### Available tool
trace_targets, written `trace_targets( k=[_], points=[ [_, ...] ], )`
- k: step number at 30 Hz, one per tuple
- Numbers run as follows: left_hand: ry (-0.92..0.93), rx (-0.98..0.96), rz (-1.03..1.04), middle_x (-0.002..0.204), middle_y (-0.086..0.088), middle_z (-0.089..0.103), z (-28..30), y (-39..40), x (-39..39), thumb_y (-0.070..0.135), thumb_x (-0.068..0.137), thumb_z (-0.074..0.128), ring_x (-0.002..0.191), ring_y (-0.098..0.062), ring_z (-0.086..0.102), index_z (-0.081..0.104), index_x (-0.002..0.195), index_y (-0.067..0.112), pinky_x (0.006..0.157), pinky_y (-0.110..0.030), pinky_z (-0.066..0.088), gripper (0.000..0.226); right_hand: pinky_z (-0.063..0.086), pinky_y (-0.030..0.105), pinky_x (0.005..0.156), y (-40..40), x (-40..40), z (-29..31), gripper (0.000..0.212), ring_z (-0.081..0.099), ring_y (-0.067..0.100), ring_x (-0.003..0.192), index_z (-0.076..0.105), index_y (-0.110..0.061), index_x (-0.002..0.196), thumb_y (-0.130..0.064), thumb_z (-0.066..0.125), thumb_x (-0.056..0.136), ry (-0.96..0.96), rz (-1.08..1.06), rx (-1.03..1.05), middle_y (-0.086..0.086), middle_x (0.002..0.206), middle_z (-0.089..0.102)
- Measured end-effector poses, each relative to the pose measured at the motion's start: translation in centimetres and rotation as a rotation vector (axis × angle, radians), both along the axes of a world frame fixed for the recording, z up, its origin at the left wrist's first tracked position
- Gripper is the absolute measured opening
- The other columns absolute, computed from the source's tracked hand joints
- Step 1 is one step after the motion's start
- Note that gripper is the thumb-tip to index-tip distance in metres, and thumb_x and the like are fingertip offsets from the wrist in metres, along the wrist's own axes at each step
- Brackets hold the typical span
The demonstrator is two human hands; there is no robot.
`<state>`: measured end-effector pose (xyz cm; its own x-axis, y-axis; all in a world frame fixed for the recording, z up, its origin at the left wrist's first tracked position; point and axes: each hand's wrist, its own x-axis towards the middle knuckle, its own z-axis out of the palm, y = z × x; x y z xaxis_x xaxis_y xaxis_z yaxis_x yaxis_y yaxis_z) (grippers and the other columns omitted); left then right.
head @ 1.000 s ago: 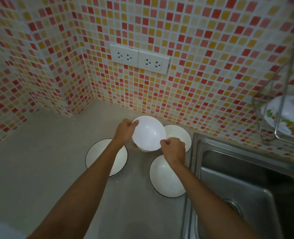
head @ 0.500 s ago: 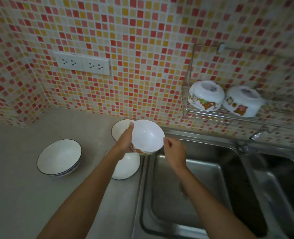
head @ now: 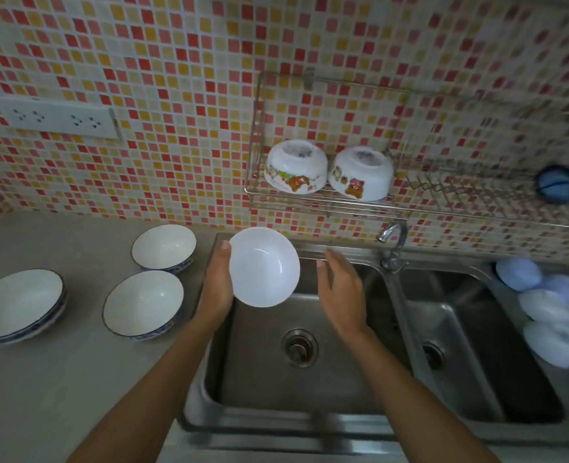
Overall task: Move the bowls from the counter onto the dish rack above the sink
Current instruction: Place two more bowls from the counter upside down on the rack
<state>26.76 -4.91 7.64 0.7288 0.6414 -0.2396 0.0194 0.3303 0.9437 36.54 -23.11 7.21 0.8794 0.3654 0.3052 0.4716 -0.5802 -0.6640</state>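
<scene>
My left hand (head: 217,285) holds a plain white bowl (head: 264,267) by its left rim, its inside facing me, over the left sink basin (head: 296,372). My right hand (head: 341,289) hovers to the right of the bowl, fingers apart, not touching it. Three dark-rimmed white bowls rest on the counter: a far one (head: 164,247), a near one (head: 143,304), and a stacked one at the left edge (head: 17,305). The wire dish rack (head: 410,208) on the wall carries two upside-down cartoon-printed bowls (head: 296,167) (head: 361,173).
A tap (head: 391,242) stands between the two basins, below the rack. Several blurred pale blue round items (head: 550,309) sit at the right of the right basin. A blue object (head: 555,183) hangs at the rack's right end. Wall sockets (head: 55,120) sit at the upper left.
The white bowl was lifted off the counter and carried right, out over the sink. My right hand has let go of its rim. The view has swung right toward the rack.
</scene>
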Motion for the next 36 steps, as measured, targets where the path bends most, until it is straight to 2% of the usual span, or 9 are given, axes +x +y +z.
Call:
trace_targets(
  k=[4, 9, 12, 18, 23, 27, 29, 32, 36],
  points=[
    [-0.136, 0.047, 0.065, 0.101, 0.005, 0.063, 1.3, -2.5, 0.5, 0.038, 0.096, 0.041, 0.094, -0.019, 0.062, 0.056, 0.106, 0.032, 0.077, -0.031, 0.057, 0.020, 0.033, 0.034, 0.114, -2.4, 2.1, 2.0, 0.041, 0.040, 0.015, 0.138, 0.053, -0.013, 0.136, -0.032, 0.046, 0.100, -0.116, 0.020, 0.078, 0.002, 0.142, 0.053],
    [-0.152, 0.197, 0.114, 0.103, 0.003, 0.064, 3.7, -4.3, 1.5, 0.047, 0.090, 0.042, 0.106, -0.028, 0.061, 0.063, 0.085, 0.050, 0.088, -0.048, 0.053, 0.023, 0.021, 0.034, 0.118, -3.4, 5.5, 4.9, 0.043, 0.034, 0.019, 0.141, 0.051, -0.009, 0.137, -0.031, 0.043, 0.100, -0.323, -0.014, 0.070, 0.006, 0.145, 0.048],
    [-0.164, 0.301, 0.074, 0.112, 0.003, 0.063, 5.6, -5.0, 2.2, 0.054, 0.088, 0.035, 0.109, -0.024, 0.061, 0.059, 0.093, 0.054, 0.088, -0.048, 0.054, 0.025, 0.010, 0.034, 0.119, -3.5, 7.9, 5.8, 0.047, 0.030, 0.024, 0.144, 0.050, -0.004, 0.138, -0.032, 0.042, 0.100, -0.385, -0.070, 0.002, 0.011, 0.146, 0.046],
    [-0.225, 0.393, 0.070, 0.117, 0.003, 0.060, 9.4, -5.3, 4.3, 0.063, 0.084, 0.039, 0.111, -0.026, 0.059, 0.056, 0.103, 0.050, 0.091, -0.055, 0.052, 0.029, 0.020, 0.039, 0.117, -3.9, 11.1, 5.0, 0.043, 0.046, 0.028, 0.134, 0.055, -0.001, 0.132, -0.026, 0.039, 0.100, -0.512, -0.098, -0.092, 0.016, 0.137, 0.055],
    [-0.287, 0.487, 0.085, 0.121, 0.016, 0.052, 12.5, -5.4, 7.1, 0.061, 0.085, 0.038, 0.112, -0.016, 0.055, 0.049, 0.113, 0.054, 0.090, -0.037, 0.053, 0.031, 0.036, 0.039, 0.112, -4.2, 12.1, 4.4, 0.037, 0.061, 0.026, 0.119, 0.063, -0.002, 0.123, -0.023, 0.045, 0.097, -0.652, -0.105, -0.076, 0.014, 0.123, 0.066],
    [-0.276, 0.843, 0.111, 0.133, 0.016, 0.045, 14.6, -5.5, 10.9, 0.054, 0.090, 0.046, 0.113, -0.010, 0.051, 0.039, 0.135, 0.040, 0.082, -0.023, 0.050, 0.048, 0.042, 0.040, 0.108, -4.1, 12.5, 3.8, 0.033, 0.063, 0.026, 0.115, 0.065, -0.003, 0.121, -0.017, 0.054, 0.092, -0.748, -0.112, -0.046, 0.013, 0.119, 0.068],
    [-0.248, 1.008, 0.099, 0.139, 0.008, 0.043, 15.3, -5.6, 12.9, 0.052, 0.090, 0.051, 0.118, -0.010, 0.047, 0.036, 0.138, 0.039, 0.090, -0.026, 0.047, 0.052, 0.042, 0.039, 0.107, -4.0, 12.6, 3.7, 0.033, 0.064, 0.025, 0.113, 0.066, -0.003, 0.119, -0.018, 0.054, 0.092, -0.772, -0.118, -0.022, 0.013, 0.118, 0.068],
    [-0.232, 1.265, 0.030, 0.143, 0.003, 0.040, 15.9, -6.1, 15.6, 0.052, 0.089, 0.053, 0.127, -0.010, 0.037, 0.035, 0.142, 0.034, 0.099, -0.019, 0.031, 0.059, 0.046, 0.039, 0.104, -4.0, 12.7, 3.6, 0.034, 0.064, 0.024, 0.114, 0.066, -0.003, 0.119, -0.019, 0.054, 0.092, -0.804, -0.130, -0.016, 0.012, 0.118, 0.068],
    [-0.179, 1.660, -0.112, 0.147, -0.007, 0.038, 15.0, -6.4, 19.5, 0.056, 0.085, 0.057, 0.133, -0.023, 0.032, 0.037, 0.144, 0.024, 0.111, -0.036, 0.026, 0.070, 0.047, 0.043, 0.103, -3.8, 12.9, 3.3, 0.034, 0.063, 0.024, 0.115, 0.065, -0.002, 0.119, -0.016, 0.050, 0.092, -0.838, -0.143, -0.009, 0.013, 0.119, 0.068]
  ],
)
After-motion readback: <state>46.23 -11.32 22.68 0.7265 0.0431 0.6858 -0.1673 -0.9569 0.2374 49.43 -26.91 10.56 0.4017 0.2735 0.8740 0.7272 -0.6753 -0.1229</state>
